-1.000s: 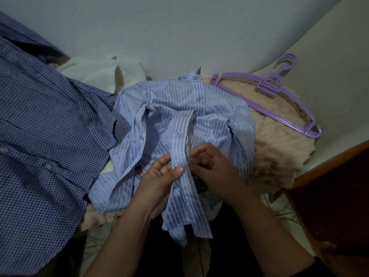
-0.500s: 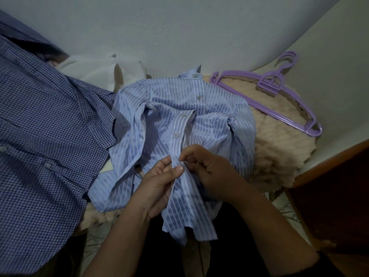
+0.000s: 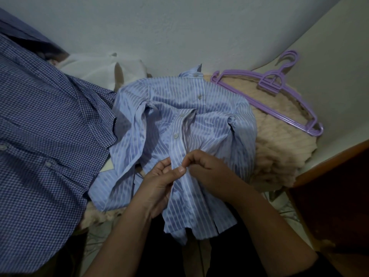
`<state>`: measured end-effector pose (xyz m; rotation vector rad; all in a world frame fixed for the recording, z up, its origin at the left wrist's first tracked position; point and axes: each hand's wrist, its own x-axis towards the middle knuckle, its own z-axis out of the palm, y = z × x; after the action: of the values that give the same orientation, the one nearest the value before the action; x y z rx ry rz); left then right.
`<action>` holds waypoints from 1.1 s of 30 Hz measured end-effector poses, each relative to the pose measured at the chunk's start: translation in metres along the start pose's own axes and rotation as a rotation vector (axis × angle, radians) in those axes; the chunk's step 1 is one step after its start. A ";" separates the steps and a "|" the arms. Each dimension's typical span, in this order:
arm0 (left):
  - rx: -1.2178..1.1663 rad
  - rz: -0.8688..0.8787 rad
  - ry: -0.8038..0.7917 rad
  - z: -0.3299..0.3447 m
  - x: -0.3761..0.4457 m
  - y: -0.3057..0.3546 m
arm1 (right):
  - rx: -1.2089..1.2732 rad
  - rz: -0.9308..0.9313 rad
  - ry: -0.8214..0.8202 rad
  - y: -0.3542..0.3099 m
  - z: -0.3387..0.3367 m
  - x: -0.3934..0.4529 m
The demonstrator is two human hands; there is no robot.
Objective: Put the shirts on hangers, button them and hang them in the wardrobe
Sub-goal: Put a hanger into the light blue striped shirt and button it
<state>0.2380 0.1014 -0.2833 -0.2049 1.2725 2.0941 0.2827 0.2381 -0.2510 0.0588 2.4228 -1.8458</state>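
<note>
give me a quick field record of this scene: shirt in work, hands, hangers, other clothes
shirt in work: light blue white-striped cotton shirt, lying front up on a beige fuzzy blanket
left hand: pinches the button placket
right hand: pinches the placket's other edge
buttons: upper ones look fastened
hangers: purple plastic hangers, stacked on the blanket, spare
other clothes: navy checked shirt on the left; white cloth behind it

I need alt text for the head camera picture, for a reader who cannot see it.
Two hands, the left hand and the right hand, pinch the front edge of a light blue striped shirt lying on a beige blanket. A checked shirt lies to the left and purple hangers behind.
</note>
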 end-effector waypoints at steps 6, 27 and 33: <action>-0.030 0.018 -0.003 -0.005 0.002 -0.001 | 0.071 0.053 0.039 0.007 0.001 0.002; 0.461 0.319 0.222 0.007 -0.014 0.002 | 0.289 0.108 0.282 0.010 0.012 0.004; 0.492 0.319 0.139 0.005 -0.009 0.002 | 0.335 0.092 0.297 0.008 0.008 0.005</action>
<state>0.2446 0.1006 -0.2756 0.0787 1.9650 1.9661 0.2785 0.2320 -0.2614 0.4923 2.1993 -2.3192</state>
